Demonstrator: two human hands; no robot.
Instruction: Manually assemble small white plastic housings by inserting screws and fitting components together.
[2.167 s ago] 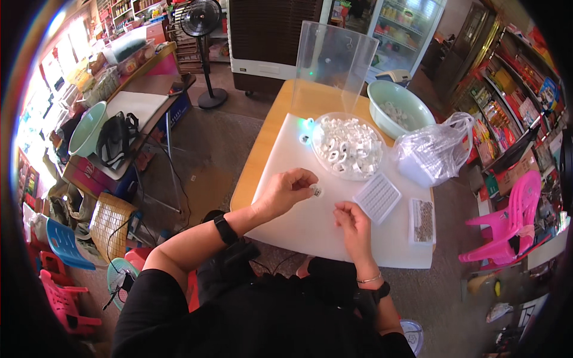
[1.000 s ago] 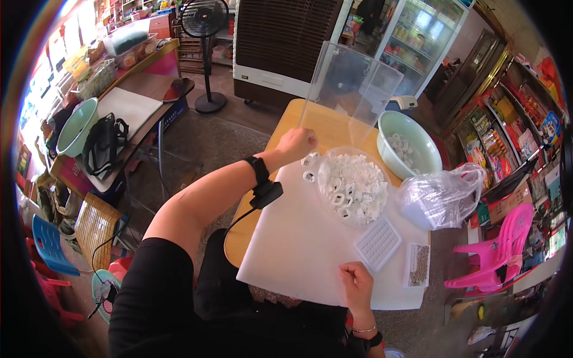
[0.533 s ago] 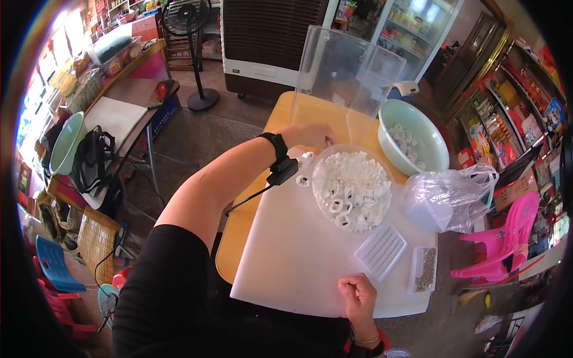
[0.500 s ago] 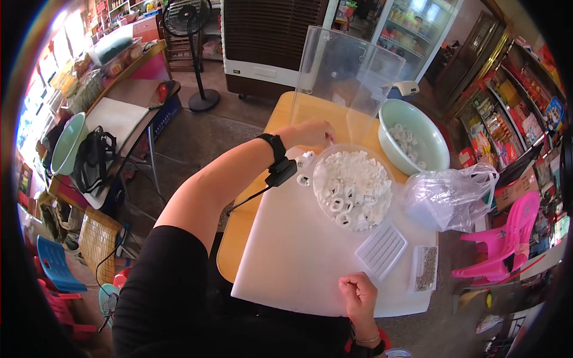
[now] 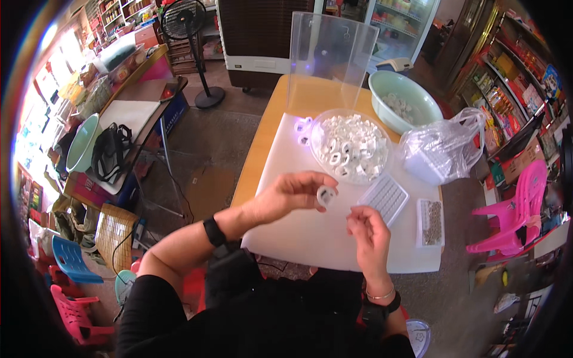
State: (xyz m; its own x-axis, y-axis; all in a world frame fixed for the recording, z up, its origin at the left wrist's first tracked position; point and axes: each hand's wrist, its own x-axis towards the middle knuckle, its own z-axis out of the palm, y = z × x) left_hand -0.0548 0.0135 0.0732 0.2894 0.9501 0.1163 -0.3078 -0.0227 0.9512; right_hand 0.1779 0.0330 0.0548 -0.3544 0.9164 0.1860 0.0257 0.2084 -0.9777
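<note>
My left hand (image 5: 292, 194) pinches a small round white plastic part (image 5: 326, 196) with a dark middle, above the near side of the white table cover (image 5: 298, 230). To its right, my right hand (image 5: 370, 234) is raised with fingers curled and thumb close to the fingertips. Whether anything lies in that pinch is too small to tell. Beyond both hands stands a clear round tub (image 5: 314, 156) heaped with white plastic parts (image 5: 352, 140). Left of the tub, loose white parts (image 5: 304, 141) lie on the cover under a purple glow. A white ridged tray (image 5: 387, 198) lies just past my right hand.
A clear box of small greyish pieces (image 5: 430, 222) sits at the right edge. A clear plastic bag (image 5: 439, 149) and a pale green basin (image 5: 431, 113) stand behind it. Upright clear panels (image 5: 328, 59) rise at the far end. A pink chair (image 5: 516, 206) is to the right.
My left hand has come back from the tub's far left side toward me and now shows a white part. My right hand has lifted forward. A purple glow has appeared on the loose parts.
</note>
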